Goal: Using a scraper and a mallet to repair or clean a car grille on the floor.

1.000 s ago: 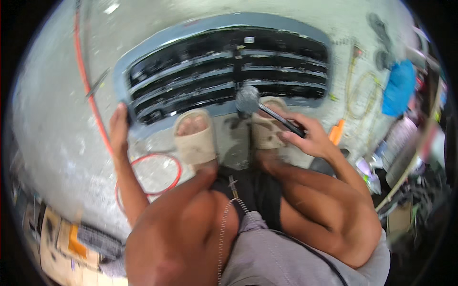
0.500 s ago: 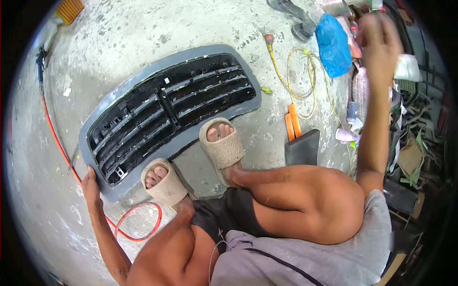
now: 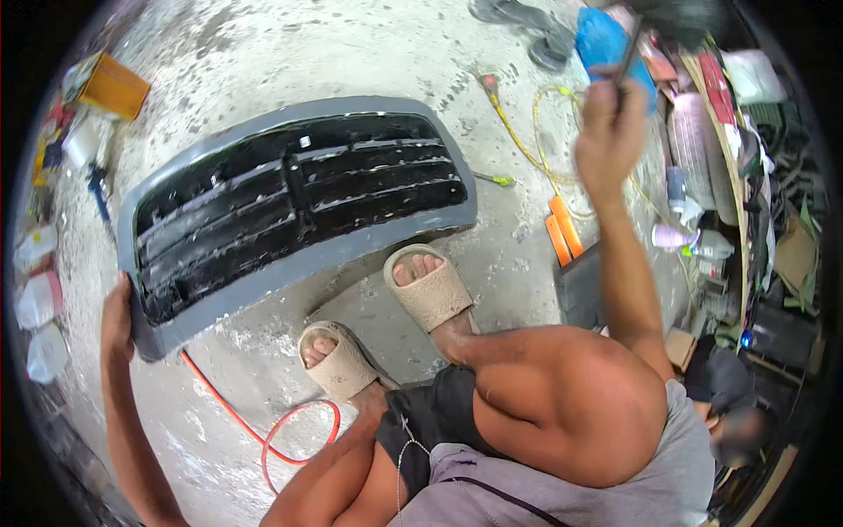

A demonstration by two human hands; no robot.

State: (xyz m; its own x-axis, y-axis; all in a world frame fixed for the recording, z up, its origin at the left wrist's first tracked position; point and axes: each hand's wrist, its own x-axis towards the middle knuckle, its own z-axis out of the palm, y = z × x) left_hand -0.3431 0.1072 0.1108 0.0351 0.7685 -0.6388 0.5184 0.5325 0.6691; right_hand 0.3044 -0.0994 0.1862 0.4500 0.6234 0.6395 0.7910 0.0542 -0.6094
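One slatted grille (image 3: pixel 299 204) with a grey frame lay on the concrete floor (image 3: pixel 351 61) beyond the sandals (image 3: pixel 441 299), the left hand's (image 3: pixel 118 318) fingers against its left edge; whether they curled beneath, I couldn't tell. The raised right hand (image 3: pixel 610 145) had its fingers closed round a thin dark tool (image 3: pixel 630 53). The grille looked light and stiff, its slats probably breakable, so the frame seemed the safer hold. Spotted, rough ground surrounded it, with a red hose (image 3: pixel 213 387) nearby and clutter (image 3: pixel 689 132) crowding the right.
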